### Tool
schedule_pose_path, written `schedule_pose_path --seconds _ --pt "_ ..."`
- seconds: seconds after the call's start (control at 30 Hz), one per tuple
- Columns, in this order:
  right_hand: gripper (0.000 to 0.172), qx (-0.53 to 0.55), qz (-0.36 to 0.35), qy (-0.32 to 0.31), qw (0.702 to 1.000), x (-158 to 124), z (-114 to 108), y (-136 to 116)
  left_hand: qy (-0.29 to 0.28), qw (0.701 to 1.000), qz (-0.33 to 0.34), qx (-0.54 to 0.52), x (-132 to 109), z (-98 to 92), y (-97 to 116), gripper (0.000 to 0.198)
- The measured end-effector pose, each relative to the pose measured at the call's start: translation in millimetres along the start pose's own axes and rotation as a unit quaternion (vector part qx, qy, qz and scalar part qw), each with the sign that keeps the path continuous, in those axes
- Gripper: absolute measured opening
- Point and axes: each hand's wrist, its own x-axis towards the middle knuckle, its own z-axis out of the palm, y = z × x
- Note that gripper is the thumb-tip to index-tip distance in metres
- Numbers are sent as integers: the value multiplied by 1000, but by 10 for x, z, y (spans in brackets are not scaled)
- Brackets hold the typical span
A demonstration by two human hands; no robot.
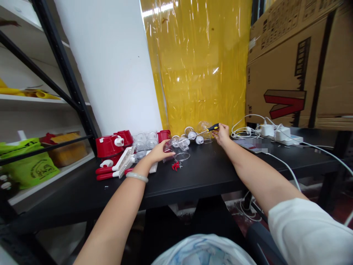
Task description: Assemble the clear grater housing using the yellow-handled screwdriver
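With twelve o'clock farthest away and the centre midway between the hands, the left grip (158, 152) is closed around a clear vessel (168, 146) on the nine o'clock side. The right grip (222, 134), at three o'clock, is clenched on the black-and-yellow handle end of a screwdriver (213, 127); its shaft points toward the clear vessel, though whether the tip touches cannot be told. White-collared parts (199, 140) lie between the two, near another see-through container (205, 127) toward one o'clock.

At nine o'clock, clear cups (145, 139) crowd together, their insides too blurred to make out, beside red housings (109, 145). Red-and-white handles (122, 162) lie nearer, toward eight. Small red pieces (175, 166) rest between seven and eight. Farther out at nine, a shelf bears an amber tub (68, 150) with something red inside and a lime-green bag (35, 165) whose heading shows the letters "TE". At six o'clock, a bin (204, 252) holds a pale bluish plastic liner.

A cardboard box (286, 73) at two carries a large red V emblem; its smaller printing is too blurred to read.

The counter (198, 165) is matt black. At three, a flat device (248, 144) lies near white adapters (283, 133) and looping cables. A yellow plastic curtain (198, 73) hangs at twelve, a white panel (110, 66) at ten.
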Motion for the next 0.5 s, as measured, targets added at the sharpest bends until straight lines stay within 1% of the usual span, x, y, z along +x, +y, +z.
schedule_pose_path --seconds 0.07,0.23,0.37,0.5 --pt "4 14 5 -7 1000 -2 -4 -1 0 1000 0 -4 -2 -2 6 84" --pt "13 36 7 -17 999 13 -10 8 1 1000 2 -9 -5 -2 4 85" --pt "14 27 10 -25 999 49 -13 18 1 1000 6 -4 1 4 -9 84" --pt "19 17 4 -15 1000 58 -13 22 7 1000 7 -2 7 14 -26 84"
